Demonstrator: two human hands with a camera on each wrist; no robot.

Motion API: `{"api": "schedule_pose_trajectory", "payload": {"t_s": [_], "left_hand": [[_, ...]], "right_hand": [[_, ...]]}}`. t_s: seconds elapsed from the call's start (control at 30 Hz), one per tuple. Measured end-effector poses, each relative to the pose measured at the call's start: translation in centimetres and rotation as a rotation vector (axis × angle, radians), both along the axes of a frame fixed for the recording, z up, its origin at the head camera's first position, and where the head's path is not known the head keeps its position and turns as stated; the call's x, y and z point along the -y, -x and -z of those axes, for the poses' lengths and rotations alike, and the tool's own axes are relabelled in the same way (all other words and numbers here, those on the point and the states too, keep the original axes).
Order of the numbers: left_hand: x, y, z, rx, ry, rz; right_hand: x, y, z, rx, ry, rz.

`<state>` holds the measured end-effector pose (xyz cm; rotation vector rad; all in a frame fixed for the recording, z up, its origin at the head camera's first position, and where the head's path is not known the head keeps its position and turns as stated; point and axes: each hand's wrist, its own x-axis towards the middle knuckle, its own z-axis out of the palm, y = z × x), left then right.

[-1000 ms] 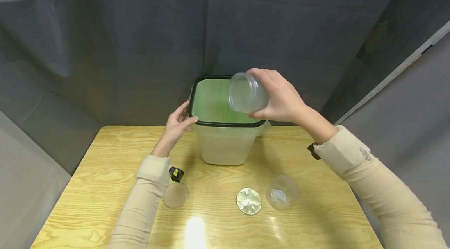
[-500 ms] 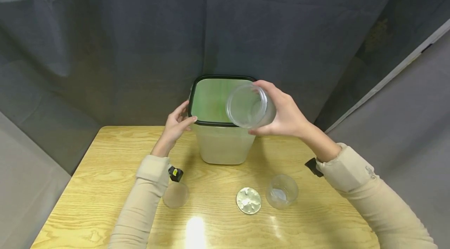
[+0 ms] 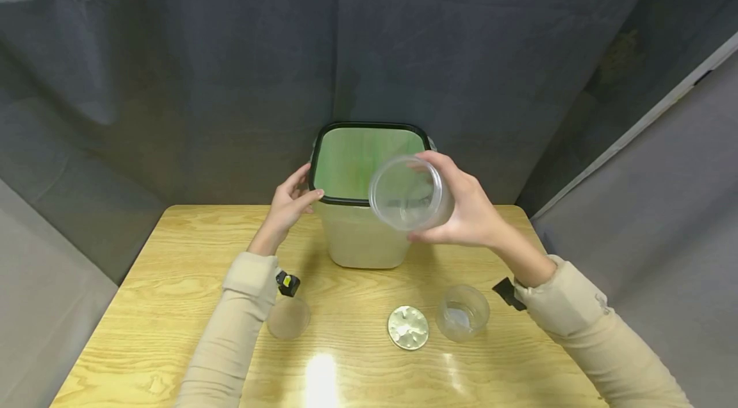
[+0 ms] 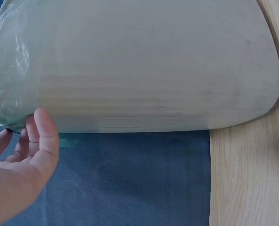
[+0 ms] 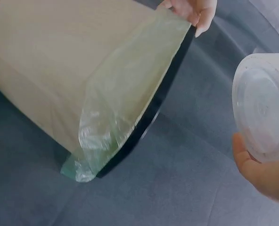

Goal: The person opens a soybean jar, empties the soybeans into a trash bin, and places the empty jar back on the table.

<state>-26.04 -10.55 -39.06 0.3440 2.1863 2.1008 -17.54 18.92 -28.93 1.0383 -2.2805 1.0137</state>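
A whitish trash bin [image 3: 363, 238] stands at the table's back edge, its black rim [image 3: 375, 125] holding a green bag [image 3: 348, 158] as liner. My left hand [image 3: 290, 200] grips the rim at the bin's left front corner, thumb on top, fingers outside. In my right hand [image 3: 466, 209] is a clear plastic jar [image 3: 403, 193], tipped on its side over the bin's right front corner. Its mouth faces left and toward me, and no contents show inside. The right wrist view shows the jar's round base [image 5: 262, 110] and some fingers beneath it.
On the wooden table [image 3: 190, 305] lie a clear round lid [image 3: 288, 318] by the left sleeve and a shiny foil disc [image 3: 408, 328] at the centre. A clear cup [image 3: 463, 313] with something whitish inside stands right of the disc. A dark curtain [image 3: 242, 75] hangs behind.
My right hand has drawn the jar back toward me and lower, from over the bin's opening to its front right corner. The left hand has kept its hold on the rim.
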Motion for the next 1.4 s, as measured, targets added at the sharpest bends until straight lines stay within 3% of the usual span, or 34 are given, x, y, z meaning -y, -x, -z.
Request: {"api": "schedule_pose_trajectory", "payload": {"t_s": [0.33, 0.57, 0.97, 1.2, 1.4], "left_hand": [[0.1, 0.0, 0.1, -0.015, -0.005, -0.01], [0.1, -0.1, 0.1, -0.024, -0.014, -0.001], [0.2, -0.1, -0.1, -0.011, -0.015, -0.004], [0.0, -1.7, -2.1, -0.003, 0.005, 0.001], [0.0, -1.9, -2.3, 0.004, -0.002, 0.012]], "right_hand": [[0.7, -0.9, 1.9, 0.021, 0.118, -0.083], [1.6, -1.5, 3.5, 0.091, 0.202, -0.125], [3.4, -2.5, 8.0, 0.223, 0.373, -0.193], [4.6, -2.9, 10.4, 0.303, 0.45, -0.231], [5.2, -3.0, 12.7, 0.297, 0.417, -0.202]]}}
